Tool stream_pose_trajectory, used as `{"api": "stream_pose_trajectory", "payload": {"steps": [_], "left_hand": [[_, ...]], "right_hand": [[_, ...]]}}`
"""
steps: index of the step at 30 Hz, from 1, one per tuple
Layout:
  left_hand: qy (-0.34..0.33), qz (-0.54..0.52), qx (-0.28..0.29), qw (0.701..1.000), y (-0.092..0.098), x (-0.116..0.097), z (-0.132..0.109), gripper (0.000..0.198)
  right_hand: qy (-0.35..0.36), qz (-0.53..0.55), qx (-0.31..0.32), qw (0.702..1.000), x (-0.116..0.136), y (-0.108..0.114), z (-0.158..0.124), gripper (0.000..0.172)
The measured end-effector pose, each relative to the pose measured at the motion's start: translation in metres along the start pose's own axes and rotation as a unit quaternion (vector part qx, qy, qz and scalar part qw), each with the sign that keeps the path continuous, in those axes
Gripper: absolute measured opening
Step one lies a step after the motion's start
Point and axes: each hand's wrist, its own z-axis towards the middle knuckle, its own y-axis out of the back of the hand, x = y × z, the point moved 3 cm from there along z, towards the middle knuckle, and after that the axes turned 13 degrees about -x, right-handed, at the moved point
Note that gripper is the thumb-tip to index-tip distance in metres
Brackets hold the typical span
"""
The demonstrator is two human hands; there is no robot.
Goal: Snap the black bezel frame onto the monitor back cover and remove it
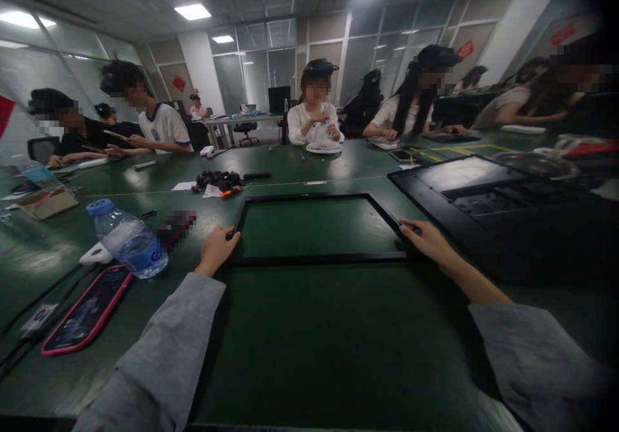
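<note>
Black frame: A thin rectangular frame spans the space between a person's two hands; whether it touches the table below cannot be told.
Left hand: Thumb and fingers close on the frame's left side.
Right hand: Fingers grip the frame's right side, toward its near corner.
Near edge: Open green tabletop runs from the frame's near bar back toward the person, between two grey sleeves.
Right flank: A large black panel lies just beside the right hand, leaving little room there.
Left flank: A blue-capped water bottle and a phone in a red-pink case sit near the left forearm.
Far edge: A dark bundle of gear with an orange piece lies beyond the far bar.
Table: Its dark green surface carries a glossy sheen.
Room: Co-workers in dark headgear sit around the table, under square ceiling lights, before glass partitions.
</note>
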Motion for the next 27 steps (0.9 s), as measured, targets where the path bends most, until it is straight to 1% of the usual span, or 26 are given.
{"api": "stream_pose_trajectory", "payload": {"steps": [3, 7, 11, 13, 15, 17, 19, 22, 24, 27], "left_hand": [[-0.001, -0.003, -0.003, 1.0, 0.0, -0.001, -0.001, 0.05], [-0.01, -0.005, -0.016, 1.0, -0.003, 0.002, 0.0, 0.051], [-0.016, -0.006, -0.032, 0.999, -0.006, 0.005, 0.002, 0.048], [-0.011, -0.013, -0.061, 0.998, -0.004, 0.006, 0.002, 0.047], [-0.015, -0.023, -0.103, 0.994, 0.0, 0.004, 0.001, 0.048], [-0.045, -0.045, -0.127, 0.99, 0.002, -0.003, -0.003, 0.048], [-0.099, -0.084, -0.111, 0.985, 0.001, -0.015, -0.01, 0.048], [-0.175, -0.125, -0.029, 0.976, -0.001, -0.04, -0.026, 0.05], [-0.2, -0.117, 0.02, 0.973, 0.0, -0.053, -0.037, 0.052], [-0.212, -0.106, 0.054, 0.97, 0.005, -0.061, -0.046, 0.057]], "right_hand": [[0.015, -0.008, -0.001, 1.0, 0.004, 0.003, -0.002, 0.049], [0.045, -0.021, -0.036, 0.998, 0.016, 0.007, -0.007, 0.046], [0.06, -0.017, -0.051, 0.997, 0.022, 0.009, -0.011, 0.044], [0.061, -0.014, -0.054, 0.997, 0.022, 0.01, -0.011, 0.044], [0.057, -0.009, -0.061, 0.996, 0.022, 0.012, -0.012, 0.042], [0.042, -0.004, -0.072, 0.997, 0.022, 0.015, -0.012, 0.04], [0.021, 0.002, -0.08, 0.997, 0.023, 0.017, -0.012, 0.037], [-0.008, 0.014, -0.085, 0.996, 0.028, 0.02, -0.013, 0.036], [-0.029, 0.02, -0.098, 0.995, 0.031, 0.026, -0.014, 0.037], [-0.058, -0.01, -0.154, 0.986, 0.035, 0.047, -0.015, 0.039]]}}
